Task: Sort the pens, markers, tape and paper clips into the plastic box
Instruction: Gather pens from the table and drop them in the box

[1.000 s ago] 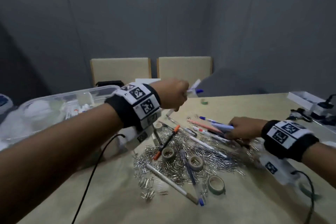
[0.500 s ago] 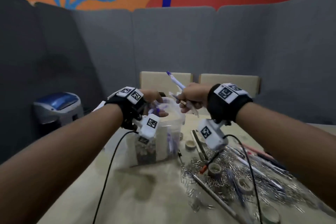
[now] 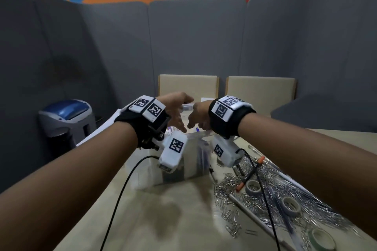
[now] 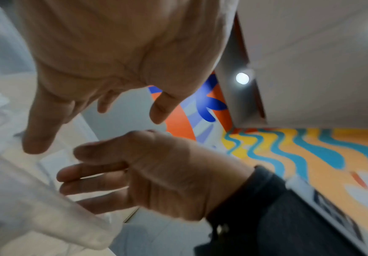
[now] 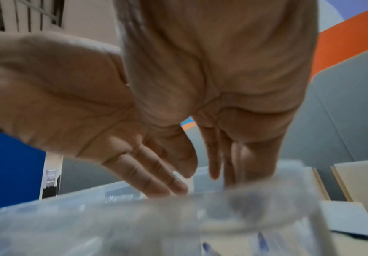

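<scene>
both hands, left point(image 3: 176, 112) and right point(image 3: 199, 116), hung slack-fingered and empty over the box point(image 3: 183, 161); a careless withdrawal could tip it, spilling pens.

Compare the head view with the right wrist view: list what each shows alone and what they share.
Head view only: the pile of paper clips, tape rolls, an orange-tipped pen on the table, the wristbands with markers, and a blue-lidded bin.

Right wrist view only: both palms from below, the right hand with fingers straight over the box, and dark-tipped pens seen blurred through its wall.

Shared: the left hand, open, the right hand, and the clear plastic box beneath them.
</scene>
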`<state>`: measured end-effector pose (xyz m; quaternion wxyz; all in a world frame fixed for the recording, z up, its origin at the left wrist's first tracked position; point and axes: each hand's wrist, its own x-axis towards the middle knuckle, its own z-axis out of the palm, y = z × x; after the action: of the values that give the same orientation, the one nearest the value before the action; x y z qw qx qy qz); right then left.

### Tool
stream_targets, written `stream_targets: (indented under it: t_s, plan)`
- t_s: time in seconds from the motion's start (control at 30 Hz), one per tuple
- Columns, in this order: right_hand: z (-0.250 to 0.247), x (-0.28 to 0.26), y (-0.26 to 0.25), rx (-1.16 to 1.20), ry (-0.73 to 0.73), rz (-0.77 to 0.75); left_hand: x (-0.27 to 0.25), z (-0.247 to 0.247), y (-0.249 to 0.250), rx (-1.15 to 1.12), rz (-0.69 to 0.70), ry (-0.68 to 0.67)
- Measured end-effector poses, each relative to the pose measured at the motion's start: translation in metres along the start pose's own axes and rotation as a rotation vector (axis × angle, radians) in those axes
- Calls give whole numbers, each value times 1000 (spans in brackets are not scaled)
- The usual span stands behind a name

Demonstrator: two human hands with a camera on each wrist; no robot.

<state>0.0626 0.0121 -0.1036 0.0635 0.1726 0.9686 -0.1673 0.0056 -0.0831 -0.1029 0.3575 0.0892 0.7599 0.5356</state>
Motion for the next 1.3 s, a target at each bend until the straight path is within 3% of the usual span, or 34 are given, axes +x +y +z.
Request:
stream_targets:
  t_s: [0.1, 0.2, 0.3, 0.37, 0.5, 0.57, 0.63, 0.77, 1.0, 1.17, 1.3]
  plan:
    - [-5, -2, 11, 302, 2, -20, -16, 11, 5, 80, 120, 39]
    - [-28, -17, 42, 529, 113, -63, -25, 34, 14, 144, 379, 157]
    - [-51, -36, 89, 581, 270, -56, -31, 67, 22, 229, 628, 182]
    - [-57, -48, 129, 477, 322, 5, -29, 95, 22, 348, 726, 131]
    - [-38, -74, 217, 138, 315, 179, -7, 156, 6, 605, 800, -135]
    - [-21, -90, 257, 81, 271, 238, 8, 186, -9, 775, 857, -287]
    - [-1, -104, 283, 82, 207, 256, 20, 208, -25, 1009, 927, -352]
    - [31, -123, 319, -66, 172, 284, 42, 248, -49, 1292, 930, -397]
    - [45, -120, 347, -167, 199, 375, 72, 289, -51, 1370, 957, -336]
    - [48, -122, 357, -131, 85, 373, 85, 316, -51, 1501, 978, -374]
    - [57, -123, 364, -135, 103, 365, 88, 328, -50, 1562, 1021, -395]
